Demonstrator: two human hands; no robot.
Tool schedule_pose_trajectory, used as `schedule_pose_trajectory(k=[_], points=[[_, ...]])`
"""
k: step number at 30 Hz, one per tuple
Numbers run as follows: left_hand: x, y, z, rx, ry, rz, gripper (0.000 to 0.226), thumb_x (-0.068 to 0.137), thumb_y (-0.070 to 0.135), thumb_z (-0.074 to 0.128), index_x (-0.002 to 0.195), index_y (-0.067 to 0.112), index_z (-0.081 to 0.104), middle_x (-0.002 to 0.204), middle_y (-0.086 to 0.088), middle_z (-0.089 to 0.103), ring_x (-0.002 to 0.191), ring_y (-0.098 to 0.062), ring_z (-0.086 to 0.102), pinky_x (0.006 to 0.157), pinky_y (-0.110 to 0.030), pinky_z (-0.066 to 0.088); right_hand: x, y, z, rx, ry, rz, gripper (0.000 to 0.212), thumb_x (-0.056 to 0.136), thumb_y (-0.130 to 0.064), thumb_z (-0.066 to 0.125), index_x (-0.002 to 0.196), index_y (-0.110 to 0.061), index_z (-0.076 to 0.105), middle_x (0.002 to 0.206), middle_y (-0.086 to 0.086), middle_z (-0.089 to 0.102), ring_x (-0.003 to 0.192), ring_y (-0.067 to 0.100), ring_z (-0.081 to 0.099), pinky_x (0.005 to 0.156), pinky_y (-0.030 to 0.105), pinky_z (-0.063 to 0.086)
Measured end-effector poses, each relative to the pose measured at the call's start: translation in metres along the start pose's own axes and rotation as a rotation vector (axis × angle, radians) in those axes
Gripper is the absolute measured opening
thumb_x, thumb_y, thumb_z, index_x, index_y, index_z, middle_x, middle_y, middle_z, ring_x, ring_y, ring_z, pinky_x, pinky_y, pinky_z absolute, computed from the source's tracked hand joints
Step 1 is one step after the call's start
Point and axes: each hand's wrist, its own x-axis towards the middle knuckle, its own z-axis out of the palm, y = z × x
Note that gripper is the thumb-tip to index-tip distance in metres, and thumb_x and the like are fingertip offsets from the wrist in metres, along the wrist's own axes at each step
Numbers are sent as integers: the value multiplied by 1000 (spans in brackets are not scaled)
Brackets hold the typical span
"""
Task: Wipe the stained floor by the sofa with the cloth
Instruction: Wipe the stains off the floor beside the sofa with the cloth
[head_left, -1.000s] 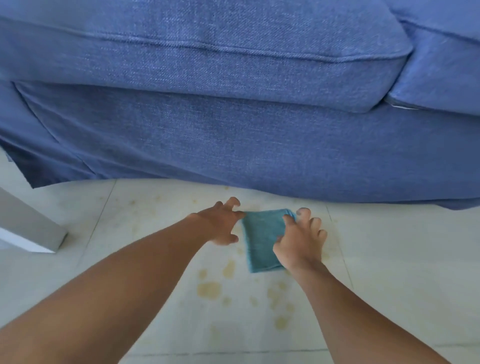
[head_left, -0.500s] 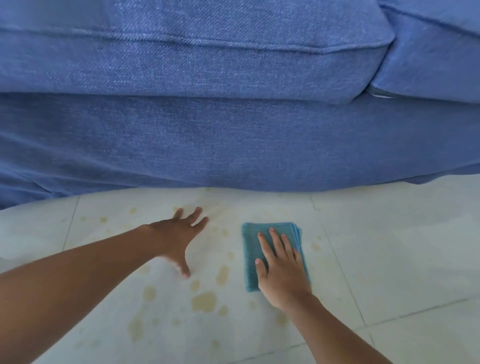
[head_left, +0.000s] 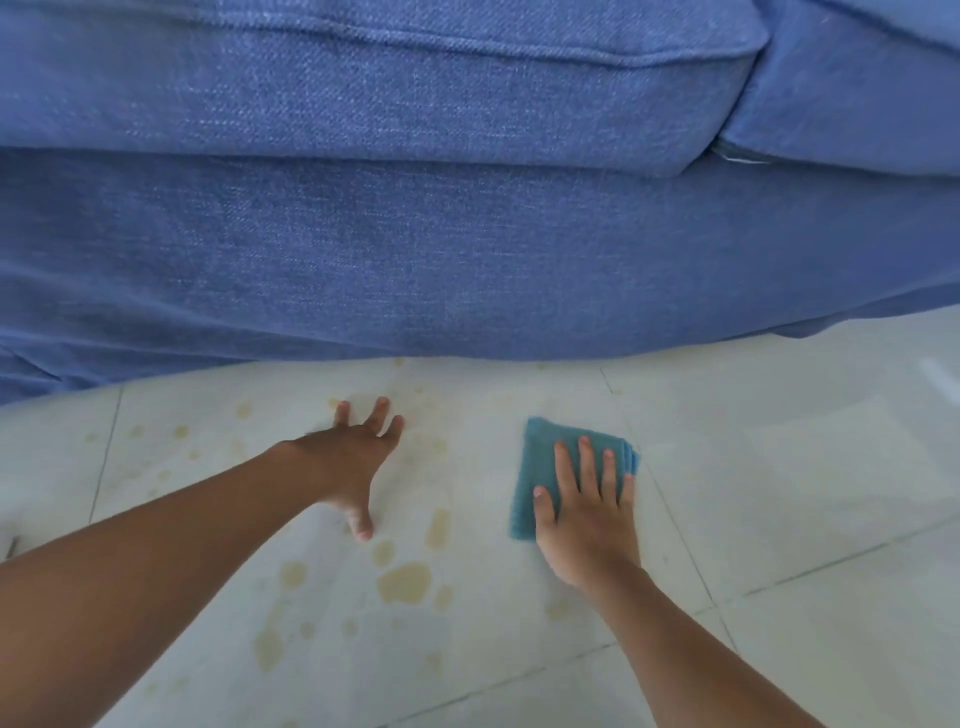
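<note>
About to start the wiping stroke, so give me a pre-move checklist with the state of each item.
1. Cloth lies flat and folded on the floor: ok.
2. Right hand pressed palm-down on the cloth, fingers spread: ok.
3. Left hand braced on the tile, off the cloth: ok.
4. Cloth over the stains: not ok; the big yellowish spots lie to its left, nearer the left hand.
5. Path from cloth to stains free of objects: ok, but the left hand's thumb is close to it.
6. Cloth damp enough: cannot tell.
7. Clearance from the sofa: ok.
</note>
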Motion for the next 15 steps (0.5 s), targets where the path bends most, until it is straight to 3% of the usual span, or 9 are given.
schedule_pose_trajectory(k=[4, 9, 11, 15], points=[[-1, 3, -1, -7, 7, -8, 141, 65, 44, 87, 155, 24, -19, 162, 0, -28, 147, -45, -19, 114, -56, 33, 31, -41, -3, 84, -5, 76, 68, 101, -48, 16, 160, -22, -6, 168, 9, -15, 152, 38, -18, 122, 51, -10], [-7, 8, -4, 9, 73, 40, 148, 60, 40, 91, 152, 32, -25, 154, 4, -45, 147, -32, -27, 116, -65, 12, -48, -1, 6, 82, 1, -50, 81, 87, -62, -1, 160, -28, -6, 169, 2, -11, 153, 33, -16, 121, 43, -14], [-4, 16, -5, 12, 49, 94, 146, 59, 46, 89, 151, 40, -24, 156, 8, -41, 147, -31, -27, 116, -68, 9, -53, 33, 7, 70, -40, 67, 80, 86, -64, -2, 158, -31, -13, 168, -2, -17, 152, 30, -19, 122, 43, -12], [7, 35, -3, 18, 1, 92, 143, 60, 55, 86, 150, 43, -24, 156, 11, -39, 146, -41, -26, 115, -68, 11, -30, 38, -1, 159, -35, 289, 68, 103, -51, 17, 158, -27, -15, 168, 3, -18, 152, 34, -17, 123, 48, -6]])
